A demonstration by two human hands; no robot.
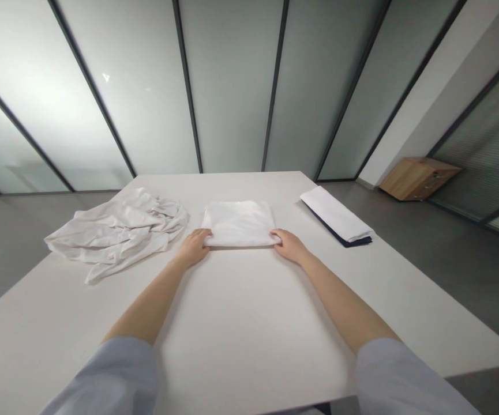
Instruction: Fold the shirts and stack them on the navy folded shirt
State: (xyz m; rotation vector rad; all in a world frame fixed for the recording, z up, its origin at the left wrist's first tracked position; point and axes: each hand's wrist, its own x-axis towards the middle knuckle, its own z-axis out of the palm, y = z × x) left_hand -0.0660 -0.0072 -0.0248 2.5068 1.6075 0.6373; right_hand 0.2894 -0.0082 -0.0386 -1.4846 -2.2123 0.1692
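Observation:
A folded white cloth (239,223) lies flat at the middle of the white table, its near edge raised slightly. My left hand (195,246) grips its near left corner, thumb on top and the other fingers partly hidden. At the near right corner, my right hand (290,245) is closed on the same cloth in a like pinch. To the left spreads a crumpled heap of white fabric (123,227), apart from my left hand. Over on the right, a folded white cloth (336,212) rests on a folded dark navy cloth (349,243).
The white table (253,323) has its right edge running down toward the lower right corner. Frosted glass panels (232,86) stand behind it. On the floor at the far right is a wooden cabinet (417,177) with drawers, beside a pillar.

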